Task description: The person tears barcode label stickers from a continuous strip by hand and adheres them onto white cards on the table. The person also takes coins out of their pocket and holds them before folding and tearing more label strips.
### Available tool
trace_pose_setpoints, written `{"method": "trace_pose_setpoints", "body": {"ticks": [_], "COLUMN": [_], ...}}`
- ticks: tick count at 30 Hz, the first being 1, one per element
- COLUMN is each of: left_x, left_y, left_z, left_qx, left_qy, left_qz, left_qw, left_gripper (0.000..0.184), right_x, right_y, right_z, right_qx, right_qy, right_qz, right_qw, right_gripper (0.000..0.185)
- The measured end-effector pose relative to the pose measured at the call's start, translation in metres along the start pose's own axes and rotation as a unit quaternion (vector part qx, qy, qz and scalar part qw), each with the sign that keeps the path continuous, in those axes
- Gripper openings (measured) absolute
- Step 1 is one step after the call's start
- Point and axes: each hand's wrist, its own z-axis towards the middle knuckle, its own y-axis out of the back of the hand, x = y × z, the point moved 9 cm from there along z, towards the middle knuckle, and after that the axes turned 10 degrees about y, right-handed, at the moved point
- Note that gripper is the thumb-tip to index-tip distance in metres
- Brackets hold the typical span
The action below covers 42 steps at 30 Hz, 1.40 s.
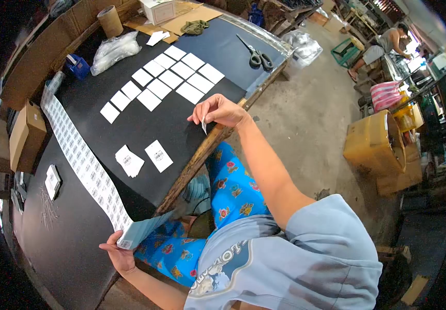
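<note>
My left hand (118,254) holds a long strip of printed labels (86,165) near its lower end, where the strip bends over the table's edge and shows its bluish backing. Between the fingertips of my right hand (216,111) is a small pale label (204,125), raised over the wooden table edge. Several blank white cards (170,79) lie in rows on the black tabletop (96,95) beyond my right hand. Nearer me are a small stack of printed cards (129,161) and one single card with a printed label (159,156).
Scissors (255,58) lie at the far right of the table. Further items are a plastic bag (115,53), a blue tape dispenser (77,67), a cardboard tube (109,21), a dark cloth (194,27) and another card stack (52,182). A person (383,49) works at the upper right.
</note>
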Motion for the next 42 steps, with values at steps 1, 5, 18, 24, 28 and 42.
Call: {"method": "trace_pose_setpoints", "body": {"ticks": [1,5,18,24,28,42], "left_x": [0.000,0.000,-0.001,-0.002,-0.002,0.004], "left_y": [-0.001,0.003,0.000,0.000,0.000,0.009], "left_z": [0.000,0.001,0.004,0.000,0.002,0.004], "left_qx": [0.000,-0.014,-0.002,-0.015,-0.002,0.037], "left_qy": [0.003,0.006,0.016,0.016,0.014,0.030], "left_qz": [0.002,0.003,-0.008,0.000,-0.013,0.017], "left_qw": [1.000,1.000,1.000,1.000,1.000,0.999], "left_gripper": [0.066,0.066,0.065,0.065,0.064,0.067], "right_x": [-0.001,-0.003,0.001,0.000,0.000,-0.001], "right_y": [0.001,0.002,-0.002,-0.001,-0.002,-0.003], "right_z": [-0.001,-0.001,-0.001,-0.001,-0.001,-0.001], "right_qx": [0.000,-0.005,-0.006,0.004,0.015,0.016], "right_qy": [0.000,-0.003,-0.016,-0.009,-0.010,-0.011], "right_qz": [0.000,0.000,-0.025,-0.013,-0.017,-0.022], "right_qw": [1.000,1.000,1.000,1.000,1.000,1.000], "right_gripper": [0.006,0.006,0.006,0.006,0.006,0.007]}}
